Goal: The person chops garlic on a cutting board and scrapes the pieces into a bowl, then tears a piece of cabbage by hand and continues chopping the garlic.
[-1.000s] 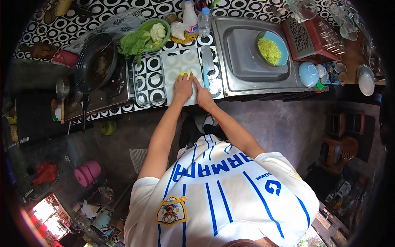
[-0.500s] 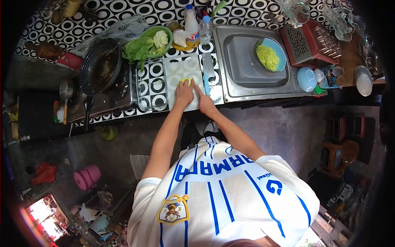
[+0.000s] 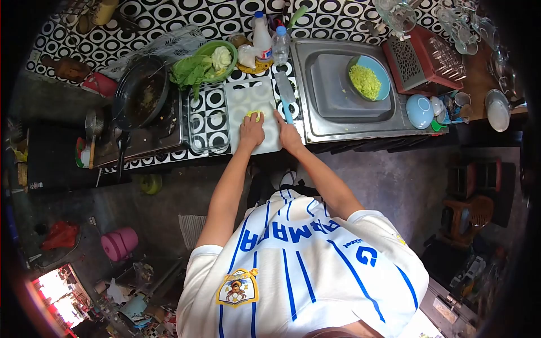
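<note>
My left hand [image 3: 252, 133] presses its closed fingertips on a small yellow-green vegetable piece [image 3: 255, 115], seemingly cabbage. Under it lies a translucent white cutting board [image 3: 242, 96]. At the board's right edge is my right hand [image 3: 289, 137], a finger stretched forward along the edge. Just ahead of that hand is a broad-bladed knife [image 3: 287, 110] with a light blue handle. The handle's end meets the hand, but no grip around it shows. A blue bowl [image 3: 385, 79] of shredded yellow-green vegetable [image 3: 364, 82] stands on the sink's upturned grey basin.
Left of the board sit a glass dish [image 3: 209, 149] and a black wok [image 3: 135, 104] on the stove. Behind it are a green bowl [image 3: 232, 49] of leafy vegetables and bottles [image 3: 280, 46]. The metal sink [image 3: 307, 121] lies to the right, beside a red rack [image 3: 414, 62].
My right hand has moved right, away from the vegetable piece to the board's edge. The knife has turned, its handle swinging right. My left hand stays on the piece.
</note>
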`<state>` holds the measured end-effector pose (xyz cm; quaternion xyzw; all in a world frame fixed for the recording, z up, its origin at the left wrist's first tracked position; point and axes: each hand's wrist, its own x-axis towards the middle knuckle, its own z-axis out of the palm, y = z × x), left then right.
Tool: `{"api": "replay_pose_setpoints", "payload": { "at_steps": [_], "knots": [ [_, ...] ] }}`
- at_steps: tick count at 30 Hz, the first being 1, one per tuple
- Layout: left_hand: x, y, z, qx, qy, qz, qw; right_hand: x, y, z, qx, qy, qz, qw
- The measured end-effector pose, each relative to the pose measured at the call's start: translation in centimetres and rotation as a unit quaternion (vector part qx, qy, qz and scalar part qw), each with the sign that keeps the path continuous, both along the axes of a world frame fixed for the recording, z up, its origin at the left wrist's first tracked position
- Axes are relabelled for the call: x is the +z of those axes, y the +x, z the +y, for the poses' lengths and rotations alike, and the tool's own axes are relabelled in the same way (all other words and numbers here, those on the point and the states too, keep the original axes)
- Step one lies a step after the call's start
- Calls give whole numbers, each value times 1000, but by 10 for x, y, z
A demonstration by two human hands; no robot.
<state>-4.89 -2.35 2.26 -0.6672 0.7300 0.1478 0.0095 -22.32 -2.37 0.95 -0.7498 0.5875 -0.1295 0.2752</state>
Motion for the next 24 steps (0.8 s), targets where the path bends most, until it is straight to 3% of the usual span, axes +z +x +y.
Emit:
{"api": "replay_pose_setpoints", "payload": {
  "at_steps": [9, 14, 17, 18, 24],
  "knots": [
    [-4, 0, 1, 10, -26, 36, 999, 13, -2, 21, 63, 5, -12, 998],
    [12, -8, 3, 54, -42, 22, 997, 3, -9, 10, -16, 11, -100, 995],
    [19, -1, -9, 117, -39, 83, 989, 19, -10, 12, -11, 25, -139, 990],
    [16, 4, -11, 139, -86, 141, 976, 20, -11, 15, -12, 3, -177, 984],
    [-33, 16, -12, 215, -117, 259, 935, 20, -14, 21, -38, -34, -136, 989]
  ]
}}
